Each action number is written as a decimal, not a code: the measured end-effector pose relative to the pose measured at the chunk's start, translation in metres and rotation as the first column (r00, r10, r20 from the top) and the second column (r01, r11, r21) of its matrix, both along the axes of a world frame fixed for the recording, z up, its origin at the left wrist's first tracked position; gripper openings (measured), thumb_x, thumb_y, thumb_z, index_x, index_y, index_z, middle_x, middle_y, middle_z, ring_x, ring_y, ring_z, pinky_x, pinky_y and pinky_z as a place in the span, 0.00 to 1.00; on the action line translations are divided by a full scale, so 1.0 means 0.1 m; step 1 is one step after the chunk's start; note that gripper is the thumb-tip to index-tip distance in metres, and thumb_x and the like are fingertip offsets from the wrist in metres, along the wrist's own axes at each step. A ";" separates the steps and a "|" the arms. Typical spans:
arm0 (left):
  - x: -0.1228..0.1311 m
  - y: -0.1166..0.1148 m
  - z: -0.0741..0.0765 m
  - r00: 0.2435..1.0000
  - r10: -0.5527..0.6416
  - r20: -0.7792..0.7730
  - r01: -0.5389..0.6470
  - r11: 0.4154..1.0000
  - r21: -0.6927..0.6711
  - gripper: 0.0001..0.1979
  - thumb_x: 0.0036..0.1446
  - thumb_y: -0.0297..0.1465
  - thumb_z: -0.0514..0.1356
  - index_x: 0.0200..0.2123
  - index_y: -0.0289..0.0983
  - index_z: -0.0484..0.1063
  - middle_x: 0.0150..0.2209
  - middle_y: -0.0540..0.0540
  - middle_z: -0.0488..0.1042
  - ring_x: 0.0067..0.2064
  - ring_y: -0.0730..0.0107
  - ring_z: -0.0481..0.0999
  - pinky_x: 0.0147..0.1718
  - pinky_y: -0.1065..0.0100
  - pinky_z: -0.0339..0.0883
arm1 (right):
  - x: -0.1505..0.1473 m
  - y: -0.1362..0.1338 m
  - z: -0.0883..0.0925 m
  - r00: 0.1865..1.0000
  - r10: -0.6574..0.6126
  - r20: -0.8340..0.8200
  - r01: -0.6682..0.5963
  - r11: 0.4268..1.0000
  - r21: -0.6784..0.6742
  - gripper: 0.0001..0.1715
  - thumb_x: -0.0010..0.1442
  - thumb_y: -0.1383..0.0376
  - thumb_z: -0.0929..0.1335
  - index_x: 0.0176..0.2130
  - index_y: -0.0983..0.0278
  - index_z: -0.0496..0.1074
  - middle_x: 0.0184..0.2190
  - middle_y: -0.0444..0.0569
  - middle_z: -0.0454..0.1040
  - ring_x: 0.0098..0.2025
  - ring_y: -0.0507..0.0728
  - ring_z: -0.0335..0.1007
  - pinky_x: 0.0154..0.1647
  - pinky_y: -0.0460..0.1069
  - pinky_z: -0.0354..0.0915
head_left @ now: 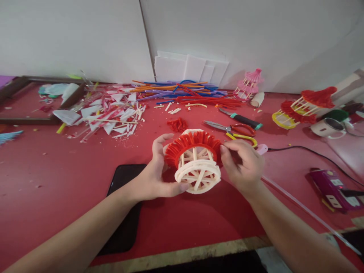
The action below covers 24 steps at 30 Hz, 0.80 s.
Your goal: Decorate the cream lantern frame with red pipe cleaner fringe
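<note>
A small pavilion-like model made of cream pipe cleaners (199,165) is held tilted above the red table, its spoked round base facing me. A pleated red pipe-cleaner fringe (196,142) circles its upper part. My left hand (155,170) grips the model from the left, thumb along the base ring and fingers behind the fringe. On the other side, my right hand (244,163) pinches the fringe's right edge between thumb and forefinger. Just behind the model lies a small pile of short bent red pieces (178,124).
Scissors (229,127) and a green-and-black-handled tool (244,120) lie behind my right hand. Pipe cleaners (182,89) and scraps (110,110) lie at the back. A black phone (125,227) is under my left forearm. Right: a red-and-yellow model (309,108), mug (328,127), purple power strip (332,185).
</note>
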<state>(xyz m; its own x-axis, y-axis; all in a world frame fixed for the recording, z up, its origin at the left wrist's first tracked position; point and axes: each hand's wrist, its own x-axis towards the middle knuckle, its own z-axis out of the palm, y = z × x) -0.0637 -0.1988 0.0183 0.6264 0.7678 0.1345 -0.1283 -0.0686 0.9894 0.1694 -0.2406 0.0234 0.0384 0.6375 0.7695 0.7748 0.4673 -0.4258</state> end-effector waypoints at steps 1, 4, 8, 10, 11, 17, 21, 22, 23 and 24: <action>0.00 0.00 0.00 1.000 -0.005 -0.006 0.005 1.000 0.012 0.46 0.48 0.31 0.72 0.61 0.47 0.45 0.59 0.35 0.68 0.57 0.45 0.77 0.54 0.51 0.77 | 0.00 0.00 0.00 1.000 0.012 0.012 -0.012 1.000 0.021 0.06 0.65 0.69 0.68 0.35 0.59 0.73 0.27 0.44 0.78 0.28 0.53 0.73 0.31 0.49 0.70; -0.01 0.00 -0.01 0.999 -0.021 -0.035 0.022 0.999 0.032 0.46 0.49 0.32 0.71 0.61 0.46 0.43 0.57 0.36 0.69 0.55 0.47 0.79 0.54 0.51 0.77 | 0.01 0.00 0.00 0.999 0.027 0.038 -0.029 0.998 0.063 0.07 0.63 0.71 0.69 0.36 0.59 0.73 0.27 0.44 0.77 0.28 0.53 0.72 0.31 0.49 0.69; -0.01 0.01 -0.01 0.999 -0.008 -0.033 0.009 0.999 0.036 0.46 0.49 0.33 0.72 0.61 0.48 0.43 0.58 0.37 0.69 0.56 0.48 0.78 0.55 0.50 0.76 | 0.00 0.00 0.00 0.999 0.035 0.011 -0.035 0.999 0.008 0.07 0.64 0.71 0.68 0.35 0.59 0.72 0.27 0.44 0.76 0.28 0.52 0.71 0.31 0.48 0.68; -0.01 0.01 -0.01 1.000 0.014 -0.020 -0.013 0.999 0.029 0.46 0.49 0.33 0.72 0.61 0.48 0.44 0.58 0.37 0.68 0.57 0.47 0.77 0.56 0.50 0.75 | 0.00 -0.01 0.00 0.999 0.027 -0.042 -0.028 0.999 -0.043 0.05 0.65 0.69 0.68 0.35 0.59 0.73 0.28 0.44 0.77 0.29 0.52 0.72 0.31 0.48 0.69; -0.01 0.01 -0.01 1.000 0.021 -0.017 -0.020 1.000 0.024 0.46 0.48 0.33 0.72 0.60 0.48 0.44 0.58 0.37 0.68 0.57 0.46 0.77 0.56 0.50 0.76 | 0.00 -0.01 -0.01 0.998 0.020 -0.066 -0.024 0.998 -0.060 0.04 0.65 0.68 0.69 0.36 0.59 0.73 0.29 0.45 0.78 0.30 0.53 0.74 0.32 0.49 0.69; -0.01 0.01 -0.03 0.999 0.010 -0.034 -0.008 0.999 0.053 0.46 0.50 0.35 0.72 0.61 0.47 0.43 0.58 0.37 0.68 0.58 0.47 0.76 0.56 0.50 0.74 | 0.00 0.00 -0.03 0.999 0.008 -0.053 -0.010 0.999 -0.034 0.03 0.65 0.67 0.70 0.39 0.60 0.75 0.33 0.45 0.82 0.34 0.54 0.78 0.37 0.50 0.72; -0.02 0.01 -0.04 0.999 0.001 -0.052 0.005 0.993 0.116 0.46 0.50 0.36 0.72 0.61 0.46 0.43 0.58 0.39 0.67 0.59 0.48 0.75 0.59 0.48 0.71 | 0.01 0.00 -0.02 1.000 0.018 0.002 -0.018 0.999 0.031 0.04 0.65 0.69 0.69 0.37 0.61 0.75 0.30 0.45 0.80 0.32 0.53 0.77 0.35 0.49 0.72; -0.02 0.01 -0.04 0.998 -0.004 -0.060 0.012 0.992 0.123 0.46 0.50 0.36 0.72 0.62 0.47 0.43 0.57 0.39 0.67 0.58 0.49 0.75 0.58 0.47 0.71 | 0.02 0.00 -0.01 1.000 0.020 0.012 -0.021 0.999 0.036 0.04 0.64 0.69 0.69 0.36 0.61 0.74 0.29 0.44 0.80 0.31 0.52 0.76 0.34 0.48 0.71; -0.03 0.01 -0.04 0.998 -0.012 -0.069 0.021 0.992 0.122 0.46 0.51 0.36 0.71 0.62 0.47 0.42 0.57 0.39 0.67 0.57 0.49 0.76 0.58 0.47 0.72 | 0.02 0.00 -0.01 1.000 0.022 0.022 -0.023 0.999 0.039 0.04 0.64 0.69 0.69 0.36 0.61 0.74 0.28 0.44 0.79 0.29 0.52 0.75 0.32 0.48 0.71; -0.03 0.00 -0.05 0.997 -0.018 -0.073 0.027 0.993 0.118 0.46 0.51 0.36 0.71 0.62 0.47 0.42 0.57 0.39 0.67 0.57 0.50 0.76 0.57 0.47 0.72 | 0.02 0.00 -0.01 0.999 0.020 0.029 -0.022 0.999 0.045 0.04 0.64 0.69 0.69 0.35 0.61 0.74 0.27 0.43 0.78 0.28 0.51 0.74 0.31 0.47 0.70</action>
<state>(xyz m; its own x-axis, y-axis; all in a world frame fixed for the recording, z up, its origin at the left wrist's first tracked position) -0.0668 -0.1983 0.0137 0.6545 0.7348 0.1781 -0.0598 -0.1845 0.9810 0.1718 -0.2409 0.0226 0.0033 0.6023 0.7982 0.7761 0.5018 -0.3818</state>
